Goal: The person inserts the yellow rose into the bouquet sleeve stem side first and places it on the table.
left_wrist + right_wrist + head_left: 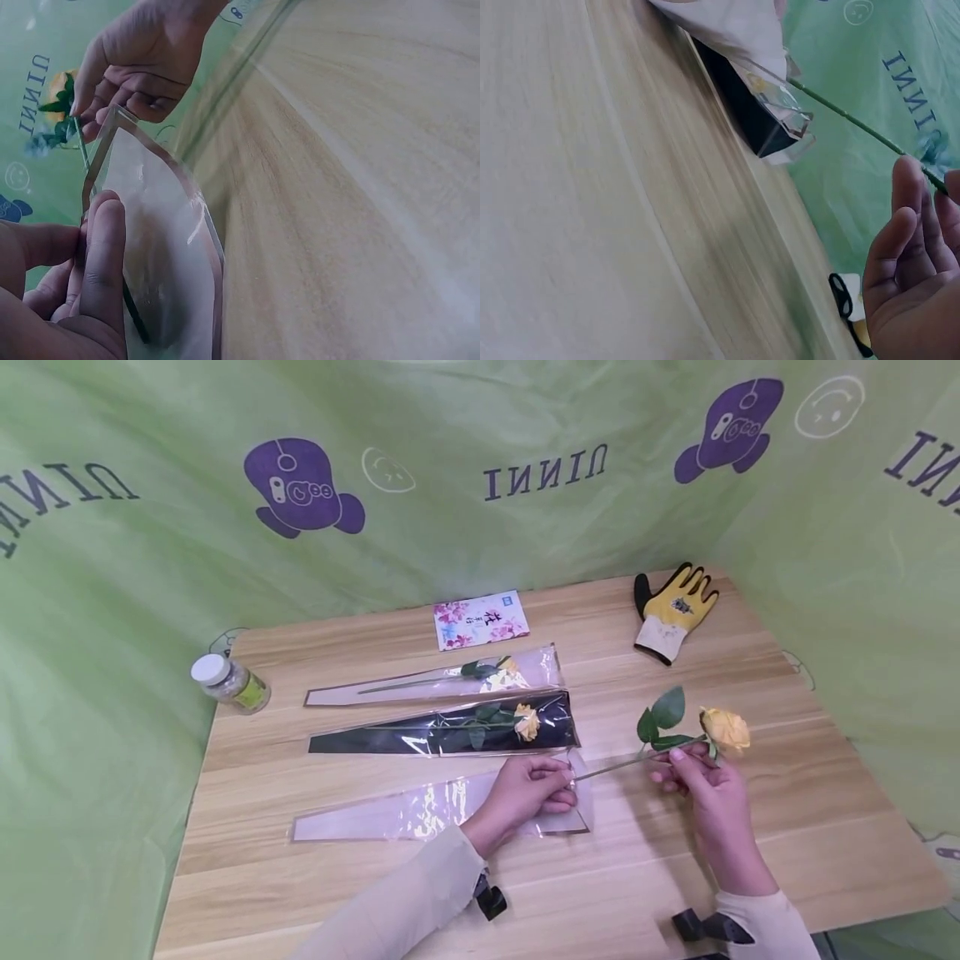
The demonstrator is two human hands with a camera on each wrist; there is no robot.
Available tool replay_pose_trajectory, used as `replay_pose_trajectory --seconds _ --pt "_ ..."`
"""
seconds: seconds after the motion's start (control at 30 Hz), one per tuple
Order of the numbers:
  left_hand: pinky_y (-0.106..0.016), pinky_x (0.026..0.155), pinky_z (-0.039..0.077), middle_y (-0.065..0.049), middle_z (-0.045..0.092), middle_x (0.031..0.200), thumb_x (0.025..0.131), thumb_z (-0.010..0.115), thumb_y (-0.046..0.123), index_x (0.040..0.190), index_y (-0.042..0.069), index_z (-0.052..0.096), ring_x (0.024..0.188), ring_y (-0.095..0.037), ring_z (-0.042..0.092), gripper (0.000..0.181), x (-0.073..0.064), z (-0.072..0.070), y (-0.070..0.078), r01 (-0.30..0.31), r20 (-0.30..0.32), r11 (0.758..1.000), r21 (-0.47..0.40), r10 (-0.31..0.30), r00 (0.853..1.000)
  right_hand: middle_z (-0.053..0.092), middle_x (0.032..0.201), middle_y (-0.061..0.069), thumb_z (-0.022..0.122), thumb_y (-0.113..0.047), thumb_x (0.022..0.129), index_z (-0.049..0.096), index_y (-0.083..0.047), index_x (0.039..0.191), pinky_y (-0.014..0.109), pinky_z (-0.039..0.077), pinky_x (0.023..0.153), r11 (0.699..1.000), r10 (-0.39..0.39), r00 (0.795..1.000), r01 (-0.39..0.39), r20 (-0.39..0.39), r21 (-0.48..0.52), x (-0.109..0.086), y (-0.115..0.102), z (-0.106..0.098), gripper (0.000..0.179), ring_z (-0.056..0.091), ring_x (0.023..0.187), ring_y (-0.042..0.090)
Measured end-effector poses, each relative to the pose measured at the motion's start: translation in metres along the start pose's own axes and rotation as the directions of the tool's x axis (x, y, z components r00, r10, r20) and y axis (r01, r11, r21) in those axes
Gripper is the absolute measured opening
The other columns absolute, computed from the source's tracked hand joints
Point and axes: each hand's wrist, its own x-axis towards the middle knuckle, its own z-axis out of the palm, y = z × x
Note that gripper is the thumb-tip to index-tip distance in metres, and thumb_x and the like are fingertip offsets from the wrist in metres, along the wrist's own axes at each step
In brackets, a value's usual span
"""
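A yellow artificial rose [725, 728] with green leaves is pinched by my right hand [712, 785] on its stem, just below the bloom. The far end of the stem [135, 311] lies inside a clear-fronted flower sleeve [375, 814] with a pale back. At the sleeve's wide mouth, my left hand [528, 793] pinches the edge between thumb and fingers, close beside the stem. In the right wrist view the bare green stem [847, 115] runs between the sleeve and my right fingertips [907, 176]. The bloom is out of that view.
Behind lie a black sleeve [412, 735] and a pale sleeve [405, 683], each holding a yellow rose. A floral-printed packet [482, 620] is at the back. A lidded jar [232, 683] stands at the left edge, a yellow work glove [675, 610] at the back right.
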Motion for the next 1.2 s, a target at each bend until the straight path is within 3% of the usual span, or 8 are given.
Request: replay_pose_trajectory --seconds 0.37,0.57,0.7,0.93,1.07,1.2 --pt "-0.034 0.069 0.066 -0.017 0.073 0.081 0.095 0.07 0.003 0.106 -0.006 0.072 0.069 -0.019 0.073 0.014 -0.001 0.001 0.004 -0.05 0.053 0.998 0.024 0.049 0.997 0.073 0.093 0.016 0.061 -0.006 0.102 0.057 -0.001 0.102 0.025 0.061 0.066 0.991 0.129 0.989 -0.13 0.068 0.015 -0.01 0.019 0.013 0.006 0.07 0.074 0.018" --pt "-0.035 0.07 0.066 -0.017 0.073 0.081 0.095 0.07 0.003 0.106 -0.006 0.071 0.07 -0.02 0.073 0.014 -0.002 0.002 0.004 -0.043 0.046 0.999 0.026 0.042 0.998 0.073 0.097 0.011 0.06 0.0 0.101 0.061 0.001 0.108 0.026 0.061 0.069 0.991 0.063 0.996 -0.07 0.068 0.113 -0.009 0.023 0.01 0.007 0.072 0.088 0.021" --pt "-0.035 0.069 0.066 -0.018 0.073 0.081 0.095 0.071 0.003 0.105 -0.006 0.072 0.07 -0.021 0.073 0.014 -0.002 0.002 0.003 -0.05 0.039 0.998 0.033 0.048 0.998 0.074 0.091 0.011 0.057 0.003 0.102 0.067 0.0 0.106 0.026 0.062 0.069 0.983 0.032 0.995 -0.049 0.095 0.174 -0.008 0.024 0.008 0.01 0.073 0.083 0.02" --pt "-0.035 0.07 0.066 -0.016 0.073 0.08 0.094 0.071 0.003 0.106 -0.005 0.072 0.069 -0.02 0.073 0.014 -0.001 0.001 0.008 -0.065 0.063 0.997 0.041 0.062 0.996 0.071 0.084 0.01 0.06 0.007 0.099 0.068 -0.004 0.1 0.028 0.063 0.07 0.984 0.066 0.989 -0.086 0.129 0.156 -0.015 0.027 0.012 0.013 0.069 0.074 0.018" --pt "-0.036 0.07 0.066 -0.016 0.073 0.08 0.094 0.071 0.003 0.105 -0.005 0.072 0.069 -0.022 0.073 0.014 -0.001 0.002 0.011 -0.069 0.064 0.997 0.043 0.066 0.996 0.071 0.084 0.009 0.059 0.01 0.098 0.064 -0.001 0.108 0.029 0.063 0.069 0.992 0.043 0.983 -0.063 0.181 0.108 -0.017 0.028 0.013 0.016 0.069 0.073 0.018" --pt "-0.036 0.07 0.066 -0.016 0.073 0.08 0.094 0.071 0.004 0.105 -0.004 0.072 0.069 -0.022 0.073 0.014 -0.002 0.002 0.013 -0.062 0.054 0.997 0.049 0.06 0.997 0.072 0.092 0.01 0.056 0.01 0.099 0.063 0.005 0.118 0.029 0.063 0.069 0.993 0.008 0.983 -0.03 0.185 0.113 -0.016 0.029 0.013 0.02 0.069 0.073 0.019"
